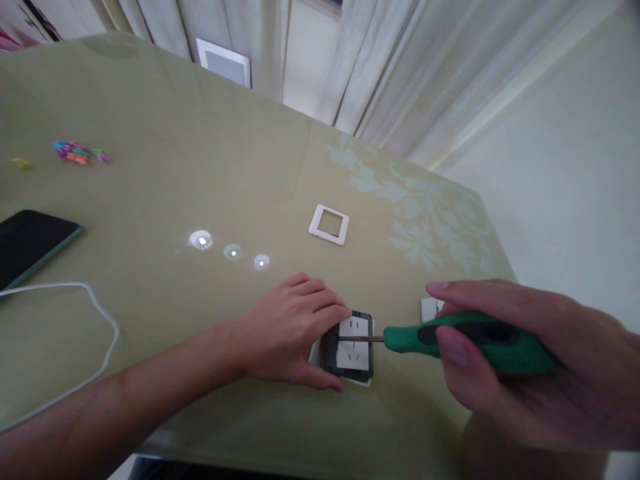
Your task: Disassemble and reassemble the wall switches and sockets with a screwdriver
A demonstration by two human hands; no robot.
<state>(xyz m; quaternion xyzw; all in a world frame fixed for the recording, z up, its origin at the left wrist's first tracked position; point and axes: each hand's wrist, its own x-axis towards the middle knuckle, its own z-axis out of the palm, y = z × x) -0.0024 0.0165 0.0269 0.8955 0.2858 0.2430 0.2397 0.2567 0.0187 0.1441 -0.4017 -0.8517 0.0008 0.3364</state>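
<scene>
A wall socket (354, 360) with a white face and a dark frame lies near the front edge of the table. My left hand (299, 328) is wrapped round its left side, fingers over the far edge and thumb at the near one. In my right hand (545, 373) is a screwdriver (470, 340) with a green and black handle. Its metal shaft crosses the socket's face, and the tip meets the left part of the dark frame. A white square cover frame (338, 238) lies beyond the socket. Behind the screwdriver, a small white piece (430, 309) is partly hidden by my right hand.
At left are a dark phone (35, 241), a white cable (113, 333) and a cluster of colourful small items (74, 152). The glossy table (210, 160) reflects several lights. Curtains (390, 60) hang beyond its far edge, and a pale wall (565, 180) stands at right.
</scene>
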